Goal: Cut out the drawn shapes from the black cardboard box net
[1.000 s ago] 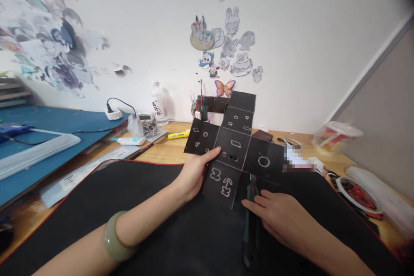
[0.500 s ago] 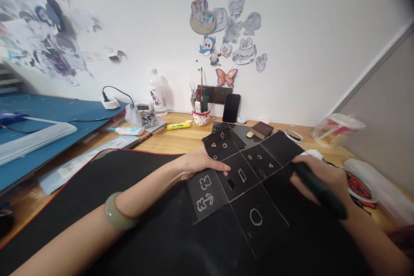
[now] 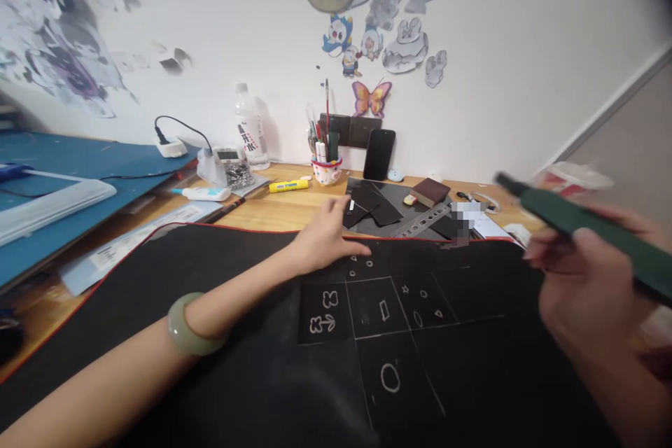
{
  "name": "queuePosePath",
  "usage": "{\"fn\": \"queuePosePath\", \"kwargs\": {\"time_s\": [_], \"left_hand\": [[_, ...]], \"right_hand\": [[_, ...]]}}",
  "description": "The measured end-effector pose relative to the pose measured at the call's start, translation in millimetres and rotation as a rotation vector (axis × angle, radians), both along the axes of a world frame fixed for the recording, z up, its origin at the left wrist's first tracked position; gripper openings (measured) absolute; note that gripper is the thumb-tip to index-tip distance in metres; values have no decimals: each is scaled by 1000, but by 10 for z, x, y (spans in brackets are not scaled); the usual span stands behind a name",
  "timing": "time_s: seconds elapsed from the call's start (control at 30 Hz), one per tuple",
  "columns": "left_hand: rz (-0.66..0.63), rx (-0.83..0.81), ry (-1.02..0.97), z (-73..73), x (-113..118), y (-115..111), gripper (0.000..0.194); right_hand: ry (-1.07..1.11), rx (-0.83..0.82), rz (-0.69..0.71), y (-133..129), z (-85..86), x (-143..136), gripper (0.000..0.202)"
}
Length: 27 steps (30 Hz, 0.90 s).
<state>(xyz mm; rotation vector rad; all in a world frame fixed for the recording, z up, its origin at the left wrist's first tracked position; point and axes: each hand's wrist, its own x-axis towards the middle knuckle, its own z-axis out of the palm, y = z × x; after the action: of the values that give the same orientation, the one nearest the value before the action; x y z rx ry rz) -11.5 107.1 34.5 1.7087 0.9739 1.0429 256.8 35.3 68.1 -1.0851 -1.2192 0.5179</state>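
Left hand (image 3: 328,238) partly covers black card (image 3: 379,327); phone (image 3: 379,155) and bottle (image 3: 252,129) stand beyond.

The black card (image 3: 374,304) lies flat just on the near side of the left thumb (image 3: 360,249), its far panel close by the thumb. It is a cross of panels edged in pale lines, with outlined flowers, a rectangle, a star and a circle. The dark green cutter (image 3: 593,231) is gripped aloft between the right fingers (image 3: 540,246), tilted, its narrow end jutting leftward past them.
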Motion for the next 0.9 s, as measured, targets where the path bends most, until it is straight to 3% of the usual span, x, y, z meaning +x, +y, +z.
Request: {"fn": "queuePosePath", "kwargs": {"time_s": [0.03,0.1,0.17,0.27,0.33,0.43,0.57,0.73,0.9], "left_hand": [[26,37,14,39,-29,-6,48],[4,97,88,116,-87,-82,24],[-110,114,178,160,-133,-227,7],[-363,207,389,125,-150,-475,16],[-441,286,548,54,-128,-596,19],[-414,324,682,-56,-79,-685,20],[-411,326,715,-138,-61,-706,25],[-418,305,664,-163,-103,-704,22],[-426,345,747,-153,-140,-734,27]], "right_hand": [[86,72,0,-41,-17,-121,22],[99,-87,157,-112,-65,-316,23],[54,-250,250,-157,-119,-421,19],[-35,-386,299,-174,-195,-427,14],[-94,-417,349,-165,-245,-388,14],[-133,-424,418,-152,-326,-348,15],[-42,-459,434,-133,-428,-364,14],[196,-523,391,-61,-507,-403,11],[309,-561,386,-17,-556,-423,11]]}}
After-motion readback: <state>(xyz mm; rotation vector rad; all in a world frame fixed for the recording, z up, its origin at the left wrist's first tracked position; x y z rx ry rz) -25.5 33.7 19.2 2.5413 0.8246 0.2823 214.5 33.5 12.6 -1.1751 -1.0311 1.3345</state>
